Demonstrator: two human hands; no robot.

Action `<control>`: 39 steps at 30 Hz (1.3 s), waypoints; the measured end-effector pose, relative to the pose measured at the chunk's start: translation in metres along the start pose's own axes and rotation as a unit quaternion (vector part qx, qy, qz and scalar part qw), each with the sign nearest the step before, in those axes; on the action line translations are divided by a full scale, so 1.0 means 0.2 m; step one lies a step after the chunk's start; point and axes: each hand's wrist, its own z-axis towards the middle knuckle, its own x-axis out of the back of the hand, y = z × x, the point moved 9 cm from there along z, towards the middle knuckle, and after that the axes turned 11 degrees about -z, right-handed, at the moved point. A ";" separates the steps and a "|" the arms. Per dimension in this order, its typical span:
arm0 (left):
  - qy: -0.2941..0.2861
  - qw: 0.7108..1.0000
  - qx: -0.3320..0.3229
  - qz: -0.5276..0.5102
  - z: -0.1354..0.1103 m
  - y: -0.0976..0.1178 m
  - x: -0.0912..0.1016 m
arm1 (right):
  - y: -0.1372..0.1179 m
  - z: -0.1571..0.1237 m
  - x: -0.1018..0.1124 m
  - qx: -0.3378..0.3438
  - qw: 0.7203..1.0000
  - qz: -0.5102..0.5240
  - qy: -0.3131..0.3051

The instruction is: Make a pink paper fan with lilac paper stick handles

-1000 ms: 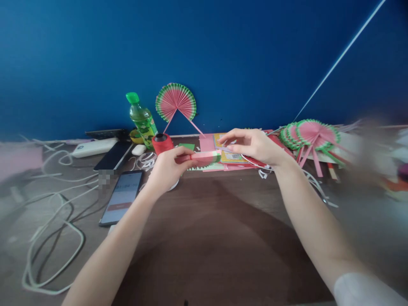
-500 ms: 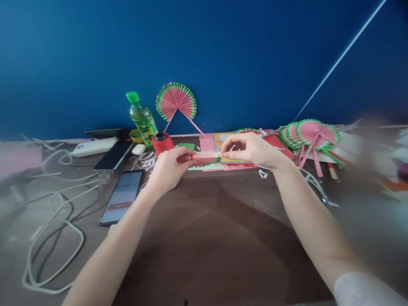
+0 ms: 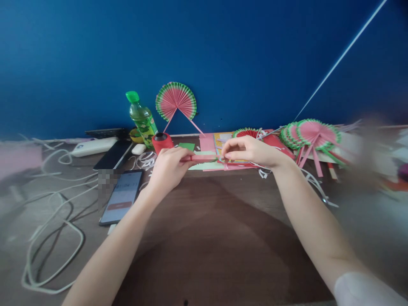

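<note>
My left hand pinches the left end of a narrow, pleated pink paper fan, folded flat with green at its right end. My right hand has its thumb and fingertips together at that green end. The exact contact there is small and hard to see. Under and behind the fan lie pink paper sheets and a yellow-patterned packet. A spool of red thread stands just beyond my left fingers.
An open watermelon-coloured fan leans on the blue wall. More finished fans lie at right. At left are a green-capped bottle, a phone, a power bank and a looped white cable. Paper scraps litter the table.
The folded fan has turned slightly, so its green pleated edge shows less. My right hand has dipped a little, and more of the red fan behind it is visible.
</note>
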 end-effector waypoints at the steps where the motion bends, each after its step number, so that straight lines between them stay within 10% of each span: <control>1: -0.001 1.000 -0.003 0.003 0.00 0.00 0.00 | 0.00 0.00 0.00 -0.003 1.000 0.002 0.000; 26: 0.028 0.982 -0.158 0.099 -0.06 0.24 -0.03 | 0.10 0.08 -0.13 -0.101 0.993 -0.059 0.036; 39: 0.010 0.937 -0.291 0.192 -0.15 0.31 -0.24 | 0.11 0.11 -0.39 -0.099 0.990 -0.018 -0.101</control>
